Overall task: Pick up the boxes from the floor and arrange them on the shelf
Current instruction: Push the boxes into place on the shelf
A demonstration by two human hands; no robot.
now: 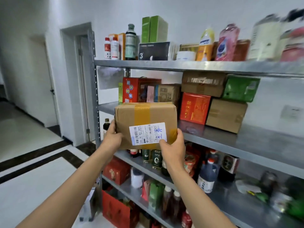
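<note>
Cardboard box (145, 125) sits in mid-air at the front edge of the second shelf (230, 139), carried by the left hand (113, 137) and right hand (172, 145), fingers clamped on its two lower corners. Such a low, corner-only hold could let the box tip forward or slip. The free spot looks narrow, so pushing in carelessly could knock the red box (195, 107) or the cartons (167, 94) behind it.
</note>
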